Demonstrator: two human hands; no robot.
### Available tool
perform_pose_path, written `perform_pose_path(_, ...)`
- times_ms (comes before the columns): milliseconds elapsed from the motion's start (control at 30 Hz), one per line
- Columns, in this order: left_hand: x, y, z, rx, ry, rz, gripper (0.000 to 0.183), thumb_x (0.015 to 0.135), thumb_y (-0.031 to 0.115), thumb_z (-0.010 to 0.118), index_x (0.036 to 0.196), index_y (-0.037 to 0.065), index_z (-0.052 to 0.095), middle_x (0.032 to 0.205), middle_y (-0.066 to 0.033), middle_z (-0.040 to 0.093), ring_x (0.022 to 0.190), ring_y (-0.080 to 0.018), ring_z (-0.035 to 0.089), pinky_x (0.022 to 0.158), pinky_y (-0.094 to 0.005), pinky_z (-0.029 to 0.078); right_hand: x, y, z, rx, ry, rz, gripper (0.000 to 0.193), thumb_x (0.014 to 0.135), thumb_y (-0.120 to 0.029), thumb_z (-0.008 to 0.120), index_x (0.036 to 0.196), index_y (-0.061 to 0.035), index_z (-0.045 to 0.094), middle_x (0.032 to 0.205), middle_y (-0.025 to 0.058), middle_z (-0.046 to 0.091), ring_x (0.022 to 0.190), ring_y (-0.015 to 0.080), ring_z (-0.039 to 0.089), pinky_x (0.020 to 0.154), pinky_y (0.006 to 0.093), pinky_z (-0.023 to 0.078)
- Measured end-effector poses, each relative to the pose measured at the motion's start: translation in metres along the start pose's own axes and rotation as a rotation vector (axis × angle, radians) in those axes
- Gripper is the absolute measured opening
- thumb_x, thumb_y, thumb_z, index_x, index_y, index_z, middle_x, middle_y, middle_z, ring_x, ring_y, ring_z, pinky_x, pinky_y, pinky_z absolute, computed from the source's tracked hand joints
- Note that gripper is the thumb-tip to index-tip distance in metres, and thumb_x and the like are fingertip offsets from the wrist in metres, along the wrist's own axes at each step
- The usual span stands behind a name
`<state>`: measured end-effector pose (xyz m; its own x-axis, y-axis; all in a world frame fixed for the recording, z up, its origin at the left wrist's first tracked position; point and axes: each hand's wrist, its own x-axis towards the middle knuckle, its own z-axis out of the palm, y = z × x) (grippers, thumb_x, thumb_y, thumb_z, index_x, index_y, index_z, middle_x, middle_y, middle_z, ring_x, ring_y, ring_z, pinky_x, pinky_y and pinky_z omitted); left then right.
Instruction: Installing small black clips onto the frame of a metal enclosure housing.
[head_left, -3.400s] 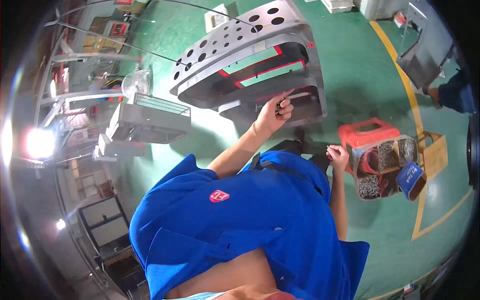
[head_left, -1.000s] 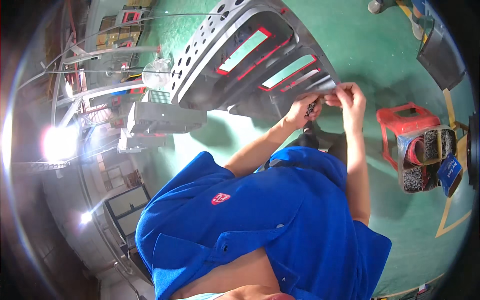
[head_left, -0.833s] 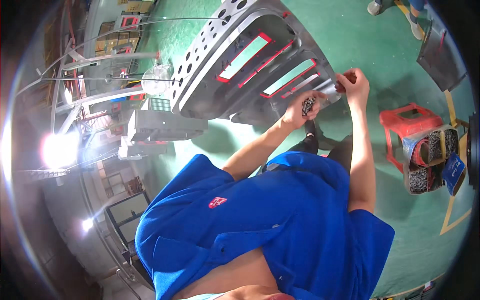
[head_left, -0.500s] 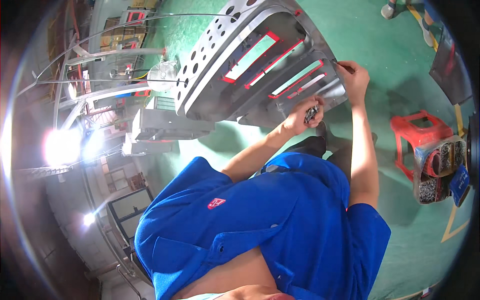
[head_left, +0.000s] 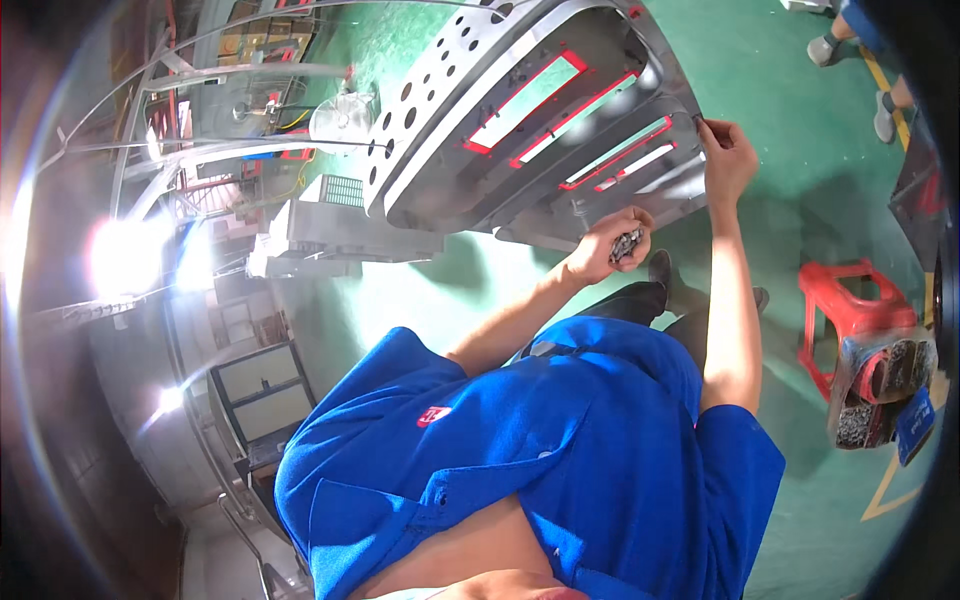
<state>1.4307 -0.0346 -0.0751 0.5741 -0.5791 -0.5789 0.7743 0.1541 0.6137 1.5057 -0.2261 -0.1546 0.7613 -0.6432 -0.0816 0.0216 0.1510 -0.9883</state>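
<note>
A large dark grey metal panel (head_left: 540,165) with red-edged slots and a side strip full of round holes stands tilted before me. My left hand (head_left: 612,245) is closed round a bunch of small grey metal parts (head_left: 627,243), just below the panel's near edge; their exact kind is too small to tell. My right hand (head_left: 730,162) has thumb and finger pinched together at the panel's right edge. Whatever lies between those fingertips is hidden or too small to name.
On the right a red plastic stool (head_left: 850,300) carries cut-open clear containers (head_left: 880,385) of small metal parts, with a blue card (head_left: 914,425). A white fan (head_left: 342,118) and grey metal boxes (head_left: 330,235) stand left. Another person's feet (head_left: 822,50) show at the far right.
The view has shifted, so the surroundings sit lower and further right. My left hand has drawn slightly back from the panel, still closed. My right hand stays pinched at the panel's edge.
</note>
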Motion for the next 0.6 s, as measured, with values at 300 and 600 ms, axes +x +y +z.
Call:
perform_pose_path(300,-0.006,0.017,-0.004,-0.062,-0.014,-0.021,0.027,0.099,0.025,0.042,0.097,0.001,0.053,0.063,-0.0042,0.048,0.049,-0.0094,0.037,0.042,-0.0241,0.030,0.029,0.005,0.012,0.201,-0.177,0.075,0.011,0.080,-0.001,0.069,0.089,0.0047,0.069,0.078,0.0044,0.068,0.069,0.0085,0.061,0.065,0.0206,0.048)
perform_pose_path(600,0.010,0.020,-0.027,-0.178,-0.117,-0.146,0.028,0.094,0.023,0.042,0.094,-0.002,0.055,0.060,-0.0022,0.044,0.048,-0.0093,0.038,0.041,-0.0237,0.030,0.040,0.000,0.031,0.042,-0.209,-0.054,0.013,0.081,-0.010,0.070,0.088,0.0012,0.067,0.078,0.0047,0.068,0.070,0.0083,0.061,0.065,0.0218,0.047)
